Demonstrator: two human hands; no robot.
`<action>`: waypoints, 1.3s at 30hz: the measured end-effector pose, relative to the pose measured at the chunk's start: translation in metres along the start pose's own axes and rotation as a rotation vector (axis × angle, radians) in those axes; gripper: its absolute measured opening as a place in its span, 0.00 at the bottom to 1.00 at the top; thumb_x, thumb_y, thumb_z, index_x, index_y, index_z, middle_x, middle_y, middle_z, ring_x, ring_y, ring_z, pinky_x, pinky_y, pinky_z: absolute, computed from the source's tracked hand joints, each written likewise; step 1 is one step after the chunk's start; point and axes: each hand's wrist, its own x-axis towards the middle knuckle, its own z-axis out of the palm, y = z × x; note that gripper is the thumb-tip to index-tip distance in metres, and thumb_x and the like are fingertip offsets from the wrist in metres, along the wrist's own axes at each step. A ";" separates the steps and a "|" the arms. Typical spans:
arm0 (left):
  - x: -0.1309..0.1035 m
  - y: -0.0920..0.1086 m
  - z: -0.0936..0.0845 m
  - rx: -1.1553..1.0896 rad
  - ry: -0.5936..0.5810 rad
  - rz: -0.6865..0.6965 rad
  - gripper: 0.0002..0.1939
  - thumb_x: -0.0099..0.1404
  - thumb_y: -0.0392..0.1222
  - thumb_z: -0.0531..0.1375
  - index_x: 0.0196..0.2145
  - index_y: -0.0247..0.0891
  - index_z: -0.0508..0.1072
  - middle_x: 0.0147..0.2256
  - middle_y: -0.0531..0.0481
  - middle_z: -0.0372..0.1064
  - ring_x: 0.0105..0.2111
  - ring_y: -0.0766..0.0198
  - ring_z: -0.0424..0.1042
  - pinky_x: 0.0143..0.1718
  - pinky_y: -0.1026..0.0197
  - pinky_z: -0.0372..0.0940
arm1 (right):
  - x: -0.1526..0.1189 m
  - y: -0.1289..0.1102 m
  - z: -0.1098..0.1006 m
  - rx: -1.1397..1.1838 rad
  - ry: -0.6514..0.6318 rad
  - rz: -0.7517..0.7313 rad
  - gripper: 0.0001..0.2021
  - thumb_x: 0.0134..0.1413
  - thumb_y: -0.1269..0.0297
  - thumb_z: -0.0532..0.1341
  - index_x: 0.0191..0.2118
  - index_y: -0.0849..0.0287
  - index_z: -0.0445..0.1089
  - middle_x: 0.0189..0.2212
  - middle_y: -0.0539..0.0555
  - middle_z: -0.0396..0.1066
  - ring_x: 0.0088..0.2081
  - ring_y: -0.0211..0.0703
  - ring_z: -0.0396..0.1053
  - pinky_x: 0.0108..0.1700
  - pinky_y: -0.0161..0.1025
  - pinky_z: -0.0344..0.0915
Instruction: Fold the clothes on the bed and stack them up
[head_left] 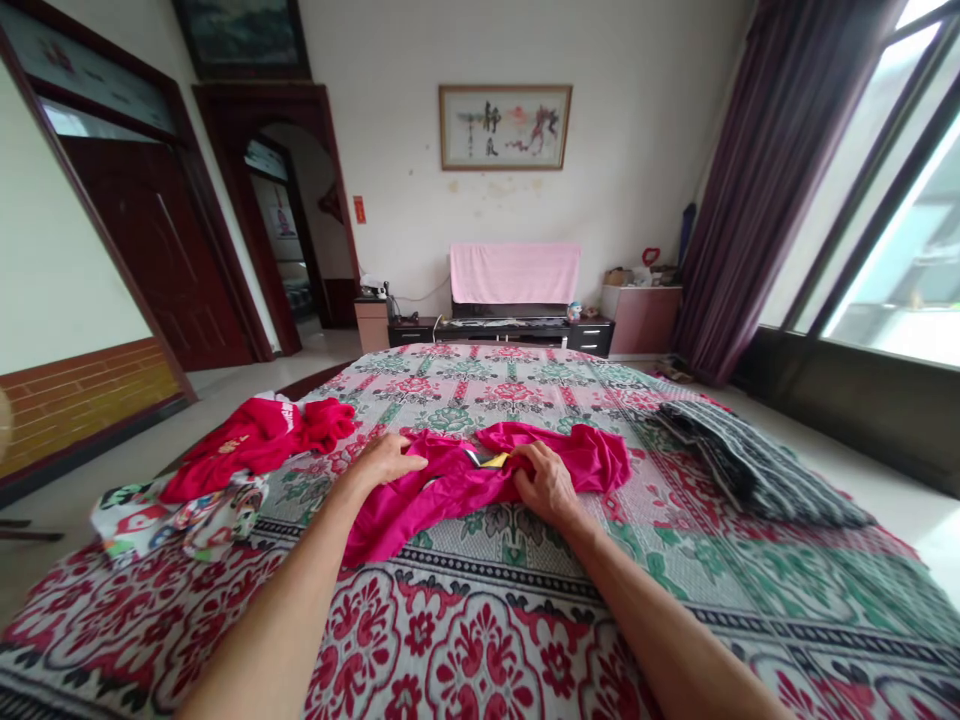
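The crumpled magenta garment of thin, faintly shiny cloth [450, 497] lies right in front of me, bunched sideways across the red, green and white patterned woven cover [480, 640]. I'd judge it light, soft and a little slippery, nothing that could break, but limp enough to slump wherever it isn't held; its outer edges look like the best grip. My hands are apart: my right hand [546, 482] has its fingers curled into the folds beside a small yellow patch [495, 460], while my left hand [384, 460] touches the left part, though I cannot tell whether it pinches. Further left sits a bright red soft garment [247, 445] overlapping a white, colourfully printed cloth [139, 515]; to the right lies a folded dark-grey striped cloth [757, 465].
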 end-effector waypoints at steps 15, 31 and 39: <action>0.009 -0.029 0.003 -0.215 0.343 -0.027 0.22 0.58 0.48 0.55 0.46 0.39 0.77 0.41 0.47 0.77 0.43 0.57 0.73 0.43 0.63 0.64 | 0.008 -0.010 -0.018 0.157 -0.010 -0.031 0.21 0.64 0.56 0.49 0.22 0.59 0.65 0.18 0.50 0.65 0.23 0.36 0.60 0.31 0.35 0.56; -0.009 -0.028 -0.011 -0.041 0.091 -0.003 0.07 0.52 0.42 0.56 0.21 0.38 0.69 0.15 0.57 0.53 0.19 0.67 0.56 0.22 0.64 0.47 | 0.009 0.014 -0.034 -0.079 0.094 0.233 0.22 0.57 0.54 0.50 0.15 0.57 0.57 0.12 0.48 0.55 0.18 0.33 0.51 0.24 0.34 0.48; -0.008 -0.039 -0.012 -0.186 0.009 -0.022 0.09 0.47 0.39 0.55 0.26 0.37 0.73 0.18 0.56 0.60 0.22 0.66 0.61 0.23 0.66 0.50 | 0.024 0.041 -0.071 -0.193 0.182 0.445 0.21 0.54 0.54 0.52 0.14 0.57 0.61 0.12 0.48 0.56 0.18 0.35 0.55 0.25 0.35 0.49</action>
